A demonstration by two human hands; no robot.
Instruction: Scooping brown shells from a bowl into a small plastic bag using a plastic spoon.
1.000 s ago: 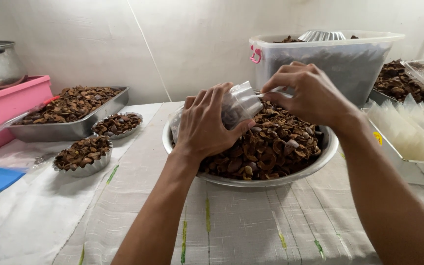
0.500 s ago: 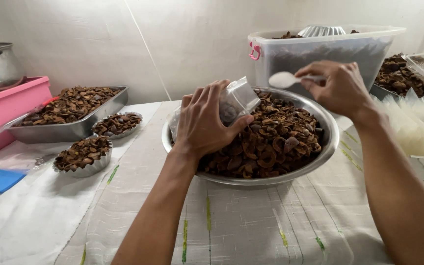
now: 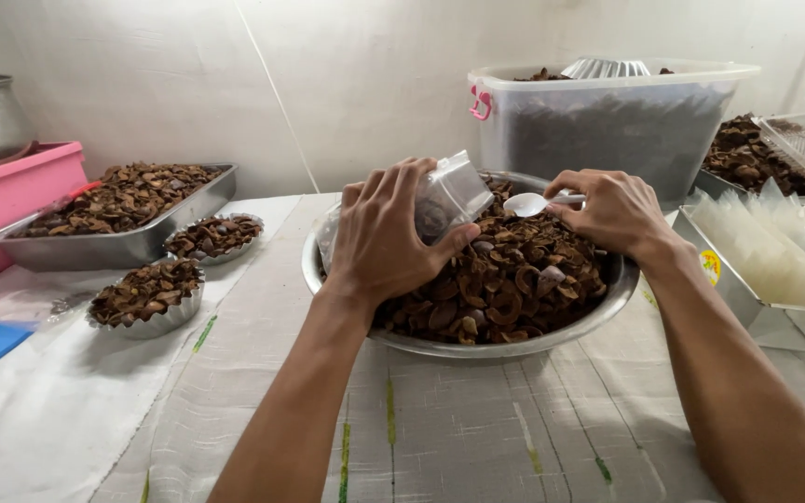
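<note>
Your right hand [image 3: 612,212] has dropped its white spoon [image 3: 535,203] to the heap.
Your left hand [image 3: 388,233] grips the clear bag [image 3: 447,194] over the steel bowl's [image 3: 533,345] left rim; the spoon sits just right of it, above brown pieces [image 3: 514,279].

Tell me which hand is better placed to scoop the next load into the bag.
Right, likely: the right hand holds the white spoon just above the brown pieces, while the left hand grips the clear bag.

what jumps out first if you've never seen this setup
The big round metal bowl at table centre, heaped with dark brown curled dried pieces. Above it, the left hand holds a small clear plastic bag while the right hand holds a white plastic spoon at its mouth.
</note>
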